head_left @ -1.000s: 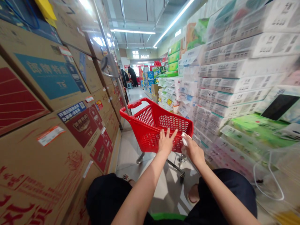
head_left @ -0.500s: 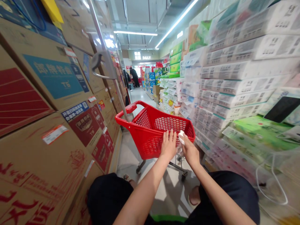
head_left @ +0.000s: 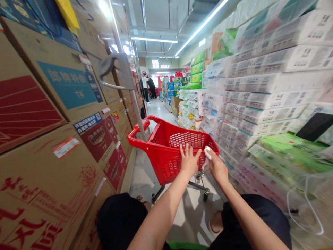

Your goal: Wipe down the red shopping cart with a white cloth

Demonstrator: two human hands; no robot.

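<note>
A red plastic shopping cart (head_left: pixel 166 152) with perforated basket walls stands sideways in front of my knees. My left hand (head_left: pixel 190 162) lies spread on its near side wall, fingertips by the upper rim. In my right hand (head_left: pixel 218 168) is a crumpled white wipe (head_left: pixel 207 153), pressed against the near wall close to the cart's right end. Part of the wipe hangs below my fingers.
Cartons (head_left: pixel 62 170) are stacked along the left, beside a metal pole with a grey handle (head_left: pixel 117 73). Tissue packs (head_left: pixel 260 95) pile up on the right, with a black phone (head_left: pixel 314 126) on them. Two people (head_left: pixel 148 86) stand far down the aisle.
The fingers of my left hand have spread wider on the cart wall. My right hand has shifted slightly right with the wipe. Another person in white shows down the aisle.
</note>
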